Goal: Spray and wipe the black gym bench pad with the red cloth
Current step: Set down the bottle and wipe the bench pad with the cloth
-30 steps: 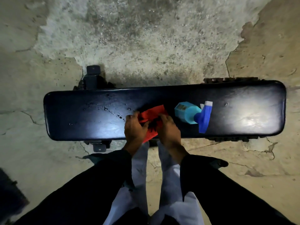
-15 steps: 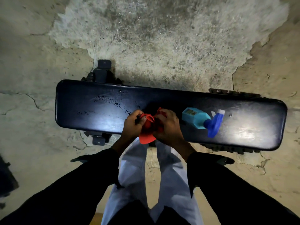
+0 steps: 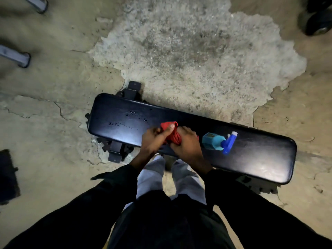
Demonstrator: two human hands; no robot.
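You wear long black sleeves on both arms. Your left sleeve comes in from the lower left corner of the head view and ends at the wrist in a loose cuff with a pointed flap that sticks out to the side. Your right sleeve comes in from the lower right corner and ends the same way at the wrist. Your left hand and your right hand are bare, with no gloves, rings or watch showing. A black top covers your torso at the bottom edge. Below it your trousers are pale, a light grey-blue, with soft creases down both legs.
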